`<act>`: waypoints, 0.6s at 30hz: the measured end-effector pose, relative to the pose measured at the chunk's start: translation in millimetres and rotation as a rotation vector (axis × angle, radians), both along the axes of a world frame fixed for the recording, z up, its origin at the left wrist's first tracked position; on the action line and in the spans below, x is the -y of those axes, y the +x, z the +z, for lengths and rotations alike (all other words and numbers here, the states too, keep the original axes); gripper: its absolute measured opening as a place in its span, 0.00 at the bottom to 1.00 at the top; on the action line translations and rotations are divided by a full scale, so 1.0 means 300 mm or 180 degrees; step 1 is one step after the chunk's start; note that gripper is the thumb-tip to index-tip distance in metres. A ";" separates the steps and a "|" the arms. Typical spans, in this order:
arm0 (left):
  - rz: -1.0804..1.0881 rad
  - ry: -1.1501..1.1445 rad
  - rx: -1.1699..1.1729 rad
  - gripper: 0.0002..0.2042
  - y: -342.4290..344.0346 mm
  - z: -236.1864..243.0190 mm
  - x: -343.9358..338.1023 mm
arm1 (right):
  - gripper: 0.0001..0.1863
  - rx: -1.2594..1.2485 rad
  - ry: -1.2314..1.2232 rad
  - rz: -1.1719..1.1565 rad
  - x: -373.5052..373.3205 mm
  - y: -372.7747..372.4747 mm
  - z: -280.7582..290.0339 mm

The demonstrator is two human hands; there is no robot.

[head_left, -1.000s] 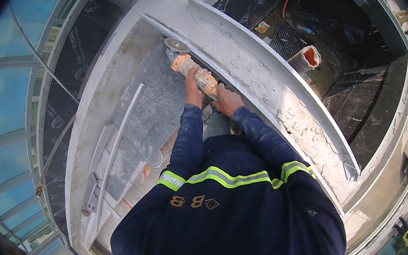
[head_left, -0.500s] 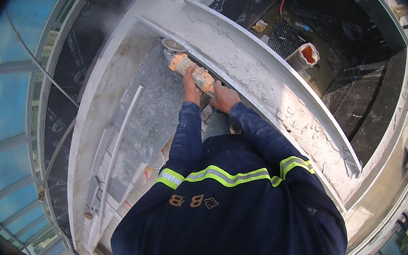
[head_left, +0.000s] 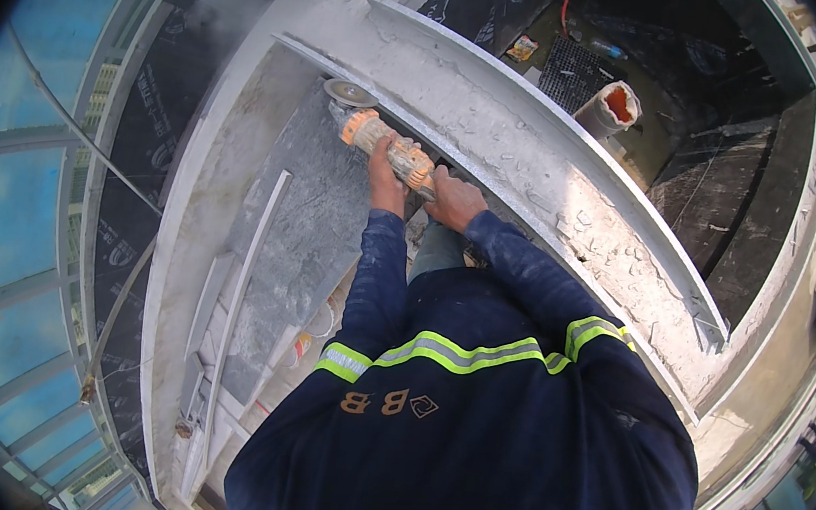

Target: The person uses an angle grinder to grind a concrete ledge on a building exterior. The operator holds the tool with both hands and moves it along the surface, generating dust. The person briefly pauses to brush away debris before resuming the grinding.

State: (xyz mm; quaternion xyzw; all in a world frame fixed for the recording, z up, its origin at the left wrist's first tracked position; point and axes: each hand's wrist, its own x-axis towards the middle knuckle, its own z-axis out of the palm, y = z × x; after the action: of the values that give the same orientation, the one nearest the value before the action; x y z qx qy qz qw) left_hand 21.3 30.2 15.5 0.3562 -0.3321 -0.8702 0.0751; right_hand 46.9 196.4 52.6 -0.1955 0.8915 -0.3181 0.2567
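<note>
An orange, dust-coated angle grinder (head_left: 370,131) lies across my two hands, pointing to the upper left. My left hand (head_left: 385,180) is closed round the middle of its body. My right hand (head_left: 456,201) grips its rear end. At the tool's head a round grey disc (head_left: 351,93) sits right beside the metal edge strip (head_left: 405,124) of the concrete ledge (head_left: 510,156). Whether the disc touches the strip I cannot tell. Pale dust hangs in the air at the upper left.
A second metal strip (head_left: 545,114) edges the ledge's far side. Beyond it is a dark pit with an upright pipe (head_left: 609,110), orange inside, and a black grid mat (head_left: 571,76). Long metal profiles (head_left: 241,286) lean at the left by a grey slab (head_left: 303,203). A cable (head_left: 80,132) hangs by the blue-glazed frame.
The whole view has shifted very slightly. Both hands keep their hold on the angle grinder, and the disc stays by the same stretch of the metal strip.
</note>
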 end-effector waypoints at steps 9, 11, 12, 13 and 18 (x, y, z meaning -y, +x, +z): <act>-0.0010 -0.0110 -0.0086 0.12 0.015 0.009 -0.009 | 0.26 -0.0041 -0.0034 0.0008 -0.006 0.012 -0.014; -0.0029 -0.0048 -0.0048 0.12 0.003 0.011 -0.008 | 0.26 -0.0090 -0.0042 -0.0015 -0.001 0.005 -0.025; -0.0066 -0.0083 -0.0059 0.14 0.002 -0.002 0.002 | 0.26 -0.0109 -0.0050 0.0003 0.003 0.001 -0.023; -0.0103 -0.0118 -0.0070 0.16 0.001 -0.015 0.014 | 0.25 -0.0128 -0.0057 0.0020 0.007 -0.003 -0.020; -0.0152 -0.0185 -0.0025 0.19 -0.034 -0.047 0.038 | 0.25 -0.0066 -0.0040 -0.0011 0.030 -0.036 -0.035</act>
State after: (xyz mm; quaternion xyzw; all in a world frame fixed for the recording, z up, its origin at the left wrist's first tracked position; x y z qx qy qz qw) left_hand 11.1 18.8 1.4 0.3425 -0.3653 -0.8631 0.0658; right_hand 36.2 187.5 42.0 -0.1989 0.8924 -0.3221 0.2456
